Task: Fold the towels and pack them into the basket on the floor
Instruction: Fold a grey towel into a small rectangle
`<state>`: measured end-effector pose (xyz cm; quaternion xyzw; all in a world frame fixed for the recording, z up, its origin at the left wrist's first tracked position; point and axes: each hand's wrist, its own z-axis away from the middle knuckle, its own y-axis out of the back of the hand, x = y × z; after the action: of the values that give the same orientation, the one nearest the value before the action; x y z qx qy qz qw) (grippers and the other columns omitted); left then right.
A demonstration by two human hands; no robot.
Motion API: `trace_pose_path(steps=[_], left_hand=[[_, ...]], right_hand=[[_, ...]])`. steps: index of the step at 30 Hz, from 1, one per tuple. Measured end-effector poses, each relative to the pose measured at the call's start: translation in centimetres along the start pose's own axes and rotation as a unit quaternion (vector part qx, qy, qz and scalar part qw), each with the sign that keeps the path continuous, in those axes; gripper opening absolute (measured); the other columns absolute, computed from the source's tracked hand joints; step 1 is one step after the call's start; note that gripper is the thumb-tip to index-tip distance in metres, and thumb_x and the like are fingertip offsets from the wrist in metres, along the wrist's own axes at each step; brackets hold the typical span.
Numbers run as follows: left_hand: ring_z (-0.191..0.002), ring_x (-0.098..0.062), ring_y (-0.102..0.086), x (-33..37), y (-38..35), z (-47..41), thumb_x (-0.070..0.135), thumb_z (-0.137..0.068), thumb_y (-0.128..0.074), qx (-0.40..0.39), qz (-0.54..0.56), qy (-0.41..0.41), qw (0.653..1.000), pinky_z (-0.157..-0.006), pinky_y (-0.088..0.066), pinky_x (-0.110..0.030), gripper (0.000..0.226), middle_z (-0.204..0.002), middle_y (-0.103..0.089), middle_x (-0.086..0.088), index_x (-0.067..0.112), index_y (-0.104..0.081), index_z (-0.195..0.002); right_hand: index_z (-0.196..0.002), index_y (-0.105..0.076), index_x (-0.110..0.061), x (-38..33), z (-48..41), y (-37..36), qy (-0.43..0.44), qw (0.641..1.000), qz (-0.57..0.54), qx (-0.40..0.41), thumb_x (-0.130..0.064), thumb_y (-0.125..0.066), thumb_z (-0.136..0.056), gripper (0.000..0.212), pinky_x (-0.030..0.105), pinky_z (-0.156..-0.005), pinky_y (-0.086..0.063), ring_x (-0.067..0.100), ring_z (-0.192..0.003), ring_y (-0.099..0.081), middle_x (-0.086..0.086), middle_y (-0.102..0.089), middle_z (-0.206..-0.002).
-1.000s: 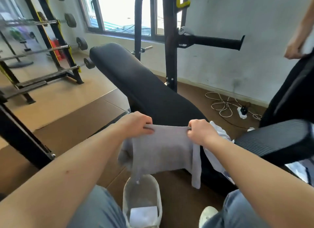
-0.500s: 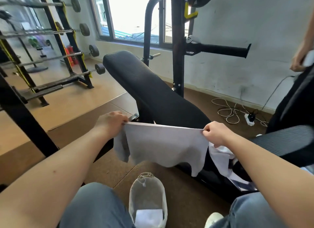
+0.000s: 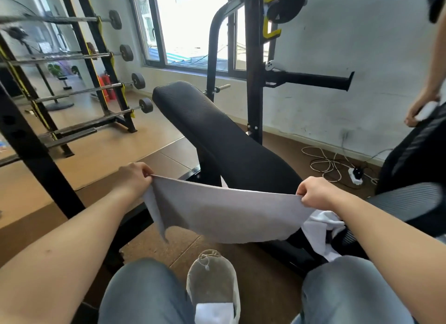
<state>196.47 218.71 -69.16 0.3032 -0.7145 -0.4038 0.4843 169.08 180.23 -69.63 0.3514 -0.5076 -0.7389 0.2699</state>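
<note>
I am holding a grey towel (image 3: 224, 215) stretched out in the air in front of me. My left grip (image 3: 134, 179) is pinching one top corner and my right grip (image 3: 316, 192) is pinching the other. Both are closed tight on the cloth, so the top edge is running nearly taut between them while the rest is hanging loose. I judge that I am spreading it this way to find its edges before making a first fold.

The lower edge is dangling unevenly, with the left corner drooping lowest, above the basket (image 3: 212, 275) and apart from it. The basket is sitting on the floor between my knees, and a folded white towel (image 3: 213, 311) is already lying inside at the near end. More white towels (image 3: 321, 229) are lying crumpled just under my right wrist, beside a black mesh chair (image 3: 410, 198).

Behind the grey towel a padded counter (image 3: 217, 135) is sloping up and away. The cloth is hanging near its low end, but I cannot tell whether they are touching. Open air above the towel and toward my lap is leaving room to bring the corners together. Another person's hand (image 3: 420, 109) is showing at the far right, well apart.
</note>
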Motion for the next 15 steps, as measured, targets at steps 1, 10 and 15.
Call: trace_pose_path(steps=[1, 10, 15], left_hand=[[-0.101, -0.029, -0.068, -0.2, 0.2, 0.0, 0.012, -0.088, -0.067, 0.005, -0.006, -0.002, 1.000, -0.090, -0.053, -0.034, 0.016, -0.104, -0.076, -0.006, 0.021, -0.078, -0.095], [-0.104, -0.039, -0.060, 1.8, 1.1, -2.2, 0.007, -0.094, -0.061, 0.169, 0.054, -0.021, 0.984, -0.094, -0.050, -0.045, 0.019, -0.107, -0.067, -0.022, 0.008, -0.075, -0.106], [-0.108, -0.037, -0.058, 5.3, -0.3, -5.8, 0.007, -0.095, -0.059, 0.198, 0.068, -0.035, 0.977, -0.098, -0.046, -0.042, 0.020, -0.114, -0.062, -0.022, 0.007, -0.071, -0.111]], right_hand=[[-0.073, -0.069, -0.032, 0.2, -0.1, 0.0, -0.003, 1.000, -0.013, 0.021, -0.005, -0.056, -0.078, 0.030, 0.023, -0.064, -0.047, 0.016, -0.084, -0.067, -0.004, -0.071, -0.086], [-0.085, -0.078, -0.022, 1.4, -2.0, 0.1, -0.018, 0.969, -0.170, 0.181, -0.019, -0.066, -0.089, 0.013, 0.030, -0.078, -0.049, 0.021, -0.082, -0.069, 0.000, -0.076, -0.083], [-0.094, -0.079, -0.018, 1.9, -5.2, -0.9, -0.047, 0.958, -0.189, 0.208, -0.017, -0.063, -0.091, 0.016, 0.029, -0.077, -0.041, 0.029, -0.094, -0.066, 0.006, -0.076, -0.093]])
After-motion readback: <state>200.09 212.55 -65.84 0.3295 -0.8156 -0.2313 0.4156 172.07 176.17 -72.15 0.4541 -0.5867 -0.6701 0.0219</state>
